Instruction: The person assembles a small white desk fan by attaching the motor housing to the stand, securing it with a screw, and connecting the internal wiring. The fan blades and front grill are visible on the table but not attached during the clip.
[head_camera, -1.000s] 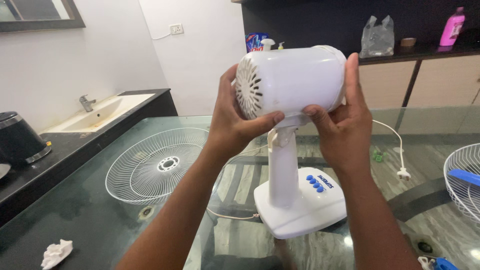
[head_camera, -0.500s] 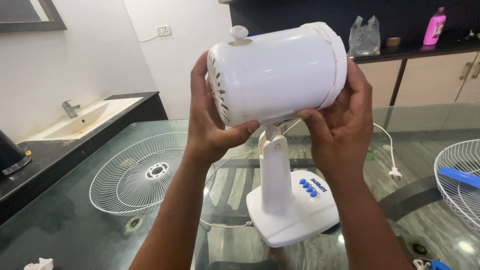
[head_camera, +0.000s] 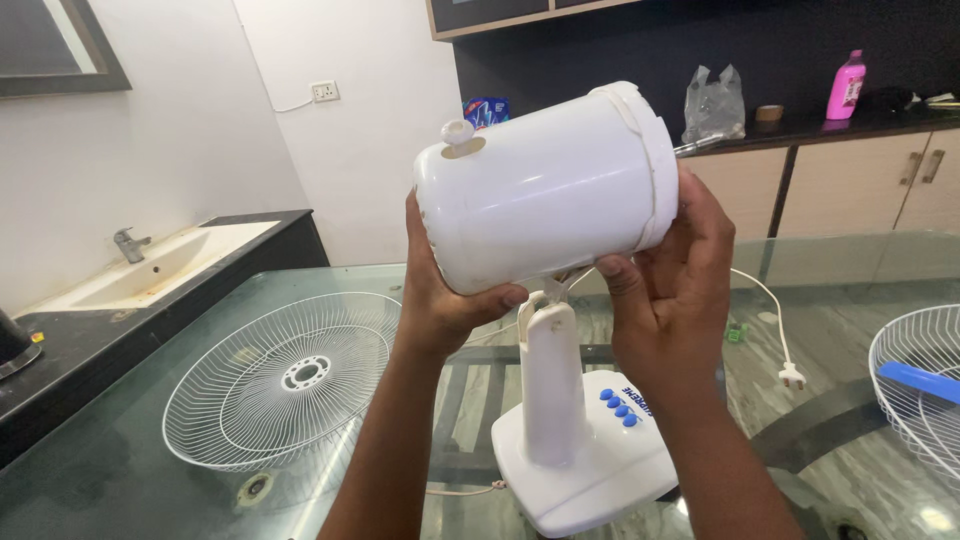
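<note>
We are holding the white fan motor housing (head_camera: 545, 185) up on its stand (head_camera: 553, 385), tilted so its front end points up and to the right. Our left hand (head_camera: 440, 295) is cupping the rear end from below, its grip pressed together around the housing; our right hand (head_camera: 665, 280) is wrapping the front rim, its grip also pinching the housing. Two hands are steadying it because it pivots on the neck. The base (head_camera: 590, 465) is sitting on the glass counter (head_camera: 150, 470), well in from the edge. A wire fan guard (head_camera: 285, 378) is lying flat to the left, another guard (head_camera: 920, 385) to the right, with open glass between them.
</note>
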